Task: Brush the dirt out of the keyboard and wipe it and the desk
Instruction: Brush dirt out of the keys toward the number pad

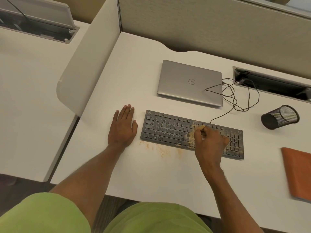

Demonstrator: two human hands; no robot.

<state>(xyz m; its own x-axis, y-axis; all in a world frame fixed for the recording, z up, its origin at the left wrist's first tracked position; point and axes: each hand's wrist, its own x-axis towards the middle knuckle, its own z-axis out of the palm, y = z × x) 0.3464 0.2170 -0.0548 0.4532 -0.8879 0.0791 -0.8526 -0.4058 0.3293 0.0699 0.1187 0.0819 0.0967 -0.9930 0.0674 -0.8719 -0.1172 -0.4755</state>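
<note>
Where lettering reads: Dell logo on closed silver laptop (190, 83), behind keyboard (168, 130).
Keyboard: black, mid-bench (134, 73), tan dirt (191, 140) on right keys.
Right hand (210, 142): fingers (198, 134) pinching small brush (199, 128) on keys.
Left hand (122, 126): flat on bench, fingers (127, 113) together, beside keyboard.
Nearby: mesh pen cup (280, 116), orange folder (297, 170), tangled cable (242, 96).

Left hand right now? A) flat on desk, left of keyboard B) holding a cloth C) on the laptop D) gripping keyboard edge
A: the left hand lies flat on the desk, fingers straight, clear of the keyboard's left end; the right hand grips the brush.
</note>
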